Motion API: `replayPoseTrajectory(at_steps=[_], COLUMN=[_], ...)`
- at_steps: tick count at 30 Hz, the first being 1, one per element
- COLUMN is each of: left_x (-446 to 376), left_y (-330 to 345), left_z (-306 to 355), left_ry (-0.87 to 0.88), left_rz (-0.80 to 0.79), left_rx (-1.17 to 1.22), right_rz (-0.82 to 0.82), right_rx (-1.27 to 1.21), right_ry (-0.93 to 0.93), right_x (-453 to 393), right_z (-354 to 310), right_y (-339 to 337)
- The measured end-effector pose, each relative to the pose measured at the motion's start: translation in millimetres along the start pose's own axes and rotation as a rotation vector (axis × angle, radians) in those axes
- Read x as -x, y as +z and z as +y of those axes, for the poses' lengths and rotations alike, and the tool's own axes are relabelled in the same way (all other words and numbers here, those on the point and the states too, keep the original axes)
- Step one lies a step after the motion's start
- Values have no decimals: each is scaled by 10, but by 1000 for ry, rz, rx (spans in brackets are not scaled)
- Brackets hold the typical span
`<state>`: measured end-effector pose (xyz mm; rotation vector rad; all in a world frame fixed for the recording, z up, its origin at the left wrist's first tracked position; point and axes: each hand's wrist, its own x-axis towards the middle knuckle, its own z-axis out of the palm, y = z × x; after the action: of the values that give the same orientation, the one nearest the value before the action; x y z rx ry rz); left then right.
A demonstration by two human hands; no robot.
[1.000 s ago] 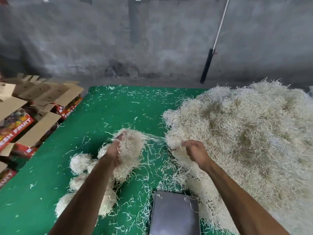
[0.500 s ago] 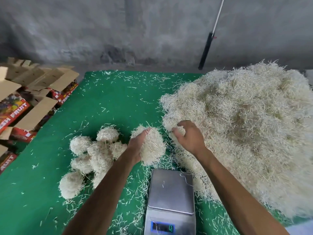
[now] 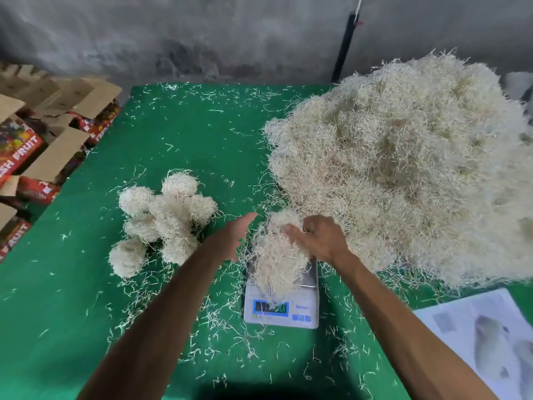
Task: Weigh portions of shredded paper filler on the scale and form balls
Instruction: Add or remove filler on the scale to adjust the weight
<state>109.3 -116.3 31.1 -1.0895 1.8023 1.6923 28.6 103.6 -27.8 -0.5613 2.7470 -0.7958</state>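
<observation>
Green felt table (image 3: 86, 298) against a rough grey concrete wall (image 3: 202, 33), loose paper strands scattered all over it. Open cardboard boxes (image 3: 43, 131) stacked off the left edge, printed sheet (image 3: 484, 336) at lower right. Big pile of shredded paper (image 3: 403, 163) fills the right side. Cluster of finished balls (image 3: 164, 217) sits left of centre. Scale (image 3: 281, 304) is near centre, display toward the person. Portion of filler (image 3: 277, 255) sits on its platter, long axis running roughly away from the person. Right hand (image 3: 320, 238) rests on the portion's far right, fingers loosely curled into the strands. Left hand (image 3: 230, 235) is just beside it, fingers straight, holding nothing.
</observation>
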Motion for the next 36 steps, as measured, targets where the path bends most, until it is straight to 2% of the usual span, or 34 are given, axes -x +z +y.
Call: replayPoseTrajectory(at_steps=[2,8,19,30,33,36], left_x=[-5,77,194,196,138,100], left_y=[-9,-58,-23,19,67,208], left_z=[-80,-318,-438,-454,-492,-600], left_ry=[25,133,92,76,137,276], left_rz=[15,13,-1,2,36,51], left_rx=[38,62,116,141,15,-330], right_rz=[79,-19,-28,-32,-55,-68], right_rx=[-66,-158,-254,-272,-303,-331], right_ry=[6,76,151,136,154,166], right_x=[35,207,391,363,351,337], right_z=[11,-18,-83,-91,-113,-128], right_y=[-15,12,44,73,90,150])
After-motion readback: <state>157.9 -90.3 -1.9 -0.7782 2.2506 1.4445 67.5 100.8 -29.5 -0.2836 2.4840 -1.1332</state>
